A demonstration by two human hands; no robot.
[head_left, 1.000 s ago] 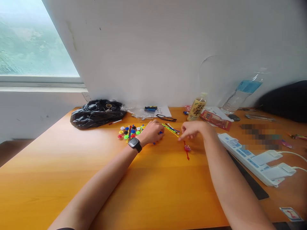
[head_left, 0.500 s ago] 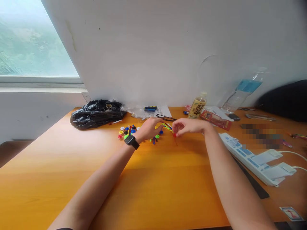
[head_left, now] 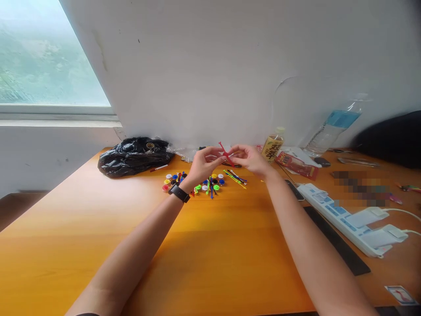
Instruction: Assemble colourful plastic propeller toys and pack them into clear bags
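Red stick (head_left: 225, 153) held above surface (head_left: 210, 254), step in hand: both hands pinching it, left hand (head_left: 204, 164) and right hand (head_left: 251, 159) fingertips closed on it. Coloured caps (head_left: 194, 182) at 7 o'clock. Thin piece, likely needs fine fingertip control.

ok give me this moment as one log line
left hand: pinching red stick | right hand: pinching same stick | stick: held above table | coloured caps: on table, under hands
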